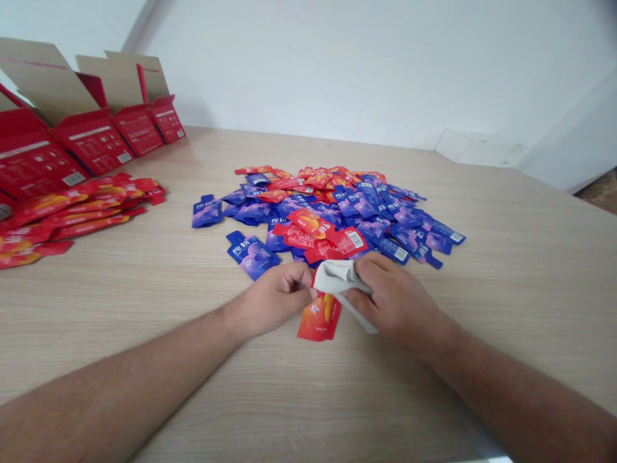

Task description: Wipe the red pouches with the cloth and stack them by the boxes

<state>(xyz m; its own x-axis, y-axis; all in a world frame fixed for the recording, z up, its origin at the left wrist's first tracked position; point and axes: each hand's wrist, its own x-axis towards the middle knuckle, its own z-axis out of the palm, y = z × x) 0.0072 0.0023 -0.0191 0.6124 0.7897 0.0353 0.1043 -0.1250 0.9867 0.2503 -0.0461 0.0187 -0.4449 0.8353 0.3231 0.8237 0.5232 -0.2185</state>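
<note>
Pinched at its top by my left hand (277, 296) is a red-orange sachet (319, 320) with a yellow fruit picture, hanging just above the table. My right hand (402, 302) is closed on a folded white cloth (332, 278). The cloth lies over the sachet's upper end, hiding it, and drapes down beside it. Just beyond my hands, a loose heap of blue sachets (344, 202) and red sachets (303, 226) spreads over the table. One blue sachet (253, 256) lies close to my left hand.
On the left, a stack of red sachets (96, 206) lies in front of several red cardboard boxes (94, 141) with raised flaps. The pale wooden table (511, 270) meets a white wall (357, 71) at the back.
</note>
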